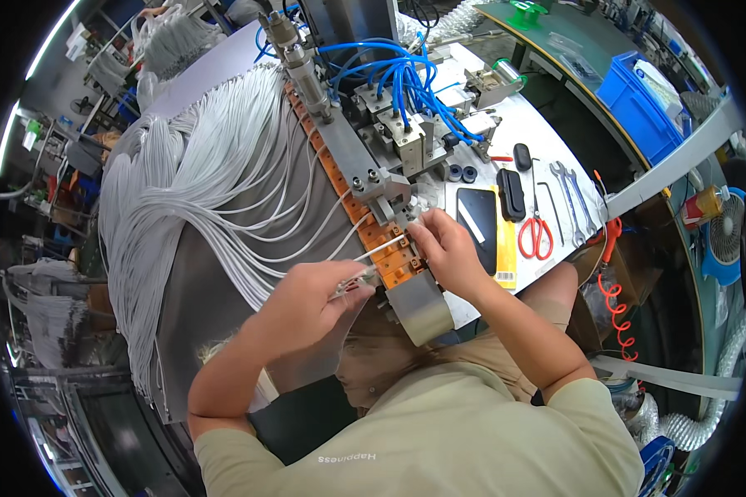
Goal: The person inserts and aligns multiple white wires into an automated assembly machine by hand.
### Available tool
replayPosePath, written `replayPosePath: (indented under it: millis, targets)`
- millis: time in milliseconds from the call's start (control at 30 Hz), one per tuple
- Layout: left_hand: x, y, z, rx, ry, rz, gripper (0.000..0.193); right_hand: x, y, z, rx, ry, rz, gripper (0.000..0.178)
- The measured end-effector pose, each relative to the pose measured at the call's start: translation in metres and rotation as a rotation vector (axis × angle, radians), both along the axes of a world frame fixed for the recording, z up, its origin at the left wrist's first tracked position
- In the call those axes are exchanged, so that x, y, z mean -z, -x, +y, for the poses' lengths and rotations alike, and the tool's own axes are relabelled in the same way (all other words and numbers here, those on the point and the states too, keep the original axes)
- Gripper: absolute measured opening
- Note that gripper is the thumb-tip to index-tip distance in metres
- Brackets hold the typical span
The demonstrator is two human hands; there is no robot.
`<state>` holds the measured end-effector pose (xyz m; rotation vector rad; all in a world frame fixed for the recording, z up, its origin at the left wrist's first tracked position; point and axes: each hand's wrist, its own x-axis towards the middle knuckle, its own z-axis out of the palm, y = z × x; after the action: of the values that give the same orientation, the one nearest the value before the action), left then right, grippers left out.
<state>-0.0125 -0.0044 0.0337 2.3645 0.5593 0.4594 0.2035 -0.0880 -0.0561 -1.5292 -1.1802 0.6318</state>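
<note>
My right hand point(449, 250) is closed in a pinch at the end of a white cable point(381, 248), over an orange slotted track point(395, 258). The cable lies across the track toward my left hand point(305, 296). Closed fingers of that left hand hold small clear pieces point(352, 284), too small to name exactly, beside the near end of the track. A metal block point(420, 308) sits at this near end. Several more cables run from the track into a big bundle of white cables point(174, 199) at the left. Just beyond my right fingertips stands the metal machine head point(387, 199).
Blue air tubes point(406, 74) loop over the machine. On the white tabletop point(547, 257) at right lie a phone point(477, 224), red-handled scissors point(535, 238), wrenches point(570, 195) and a black case point(511, 195). A red coiled hose point(613, 306) hangs past the table edge.
</note>
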Motion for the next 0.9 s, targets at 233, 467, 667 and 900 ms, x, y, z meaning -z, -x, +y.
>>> replayPosePath:
  millis: [233,467,667,900]
  targets:
    - [0.013,-0.011,0.001,0.144,-0.102,0.096,0.022,-0.001,-0.009,0.007,-0.076,0.114,0.247,0.019]
    - [0.019,-0.013,-0.004,0.085,-0.303,0.113,0.024,-0.007,-0.011,0.006,-0.070,0.150,0.091,0.019]
    - [0.021,-0.011,-0.004,0.103,-0.307,0.163,0.025,-0.006,-0.010,0.008,-0.056,0.174,0.102,0.018]
    - [0.017,-0.011,-0.007,0.117,-0.305,0.200,0.029,0.000,-0.001,0.004,0.036,-0.038,-0.142,0.015]
